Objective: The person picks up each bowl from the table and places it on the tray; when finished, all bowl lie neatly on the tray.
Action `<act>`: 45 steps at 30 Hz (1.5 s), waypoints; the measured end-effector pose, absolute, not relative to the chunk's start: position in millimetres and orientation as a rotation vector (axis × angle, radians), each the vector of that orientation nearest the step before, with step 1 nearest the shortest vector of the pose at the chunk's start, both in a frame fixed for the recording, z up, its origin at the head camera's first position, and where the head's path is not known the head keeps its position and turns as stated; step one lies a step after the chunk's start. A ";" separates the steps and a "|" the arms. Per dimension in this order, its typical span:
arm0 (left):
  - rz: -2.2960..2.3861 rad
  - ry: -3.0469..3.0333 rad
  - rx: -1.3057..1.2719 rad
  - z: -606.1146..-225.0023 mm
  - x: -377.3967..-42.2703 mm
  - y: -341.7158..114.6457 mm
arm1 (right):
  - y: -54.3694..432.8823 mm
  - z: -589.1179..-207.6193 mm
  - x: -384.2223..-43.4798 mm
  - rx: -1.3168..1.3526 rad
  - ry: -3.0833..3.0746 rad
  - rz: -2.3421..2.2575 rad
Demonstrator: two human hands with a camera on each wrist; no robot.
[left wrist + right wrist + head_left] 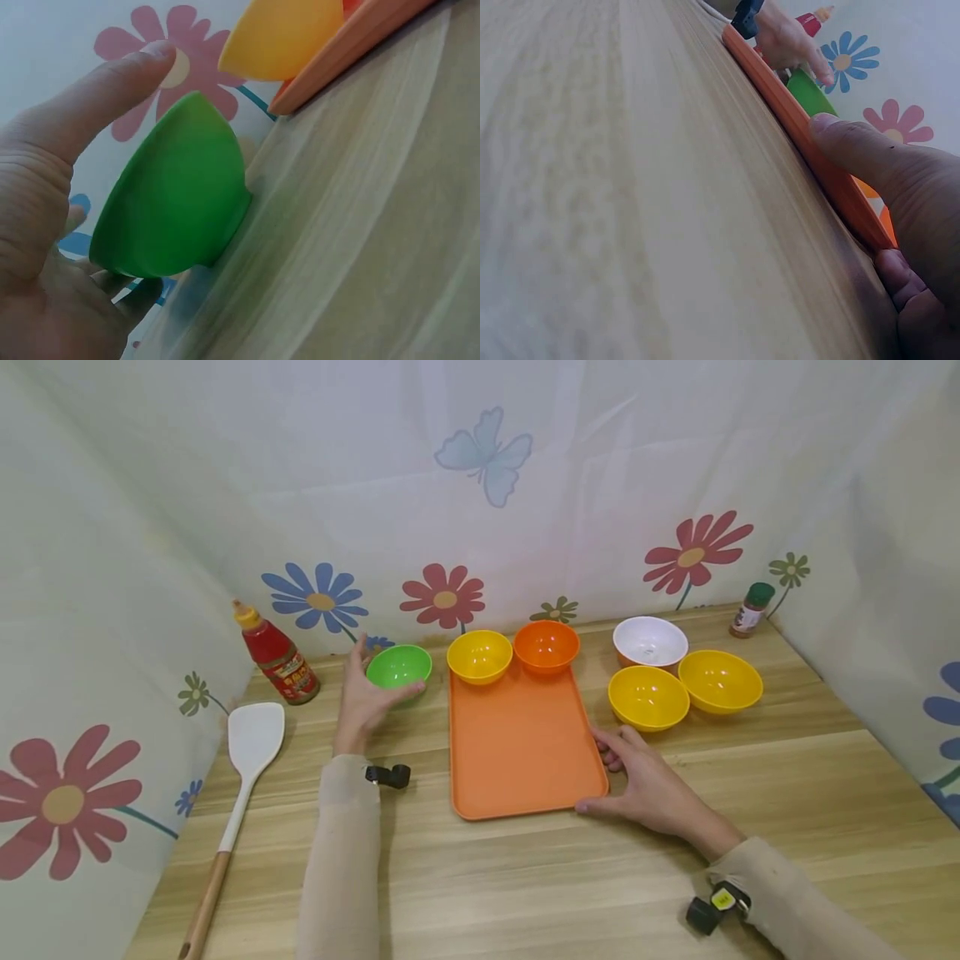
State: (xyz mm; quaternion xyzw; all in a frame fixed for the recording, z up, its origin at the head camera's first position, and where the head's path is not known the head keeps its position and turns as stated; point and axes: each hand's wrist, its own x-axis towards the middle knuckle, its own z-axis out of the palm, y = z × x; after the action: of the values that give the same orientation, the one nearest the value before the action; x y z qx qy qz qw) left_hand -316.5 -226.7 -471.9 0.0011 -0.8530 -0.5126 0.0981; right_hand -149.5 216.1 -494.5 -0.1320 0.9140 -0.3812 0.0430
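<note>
Left hand [365,700], thumb and fingers apart, around green bowl [400,667], left of orange tray [525,752]. Right hand [647,783] grips tray's near right corner. Yellow bowl [480,658], orange bowl [547,648] at far end.

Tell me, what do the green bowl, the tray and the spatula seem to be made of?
Green bowl: probably plastic, glossy, with bright glints inside.
Tray: likely plastic too, but duller; its even orange surface runs into a raised rim.
Spatula: the smooth white head could be silicone or plastic; the brown handle looks like wood, judging by colour alone.
</note>
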 end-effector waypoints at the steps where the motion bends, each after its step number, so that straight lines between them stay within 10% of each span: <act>1: -1.516 -2.535 0.015 -472.6 -316.4 -226.7 | 216.0 -494.6 -149.6 -0.403 2.795 -1.167; 45: -1.722 -2.323 -0.004 -431.7 -304.1 -229.3 | 215.2 -492.5 -148.6 -0.392 2.783 -1.183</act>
State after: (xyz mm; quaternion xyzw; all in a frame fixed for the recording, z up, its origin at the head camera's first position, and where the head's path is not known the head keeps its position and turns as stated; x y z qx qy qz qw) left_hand -304.1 -229.3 -431.7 -0.0012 -0.7971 -0.5908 0.1250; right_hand -148.6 215.2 -492.5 -0.1284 0.9117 -0.3875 0.0463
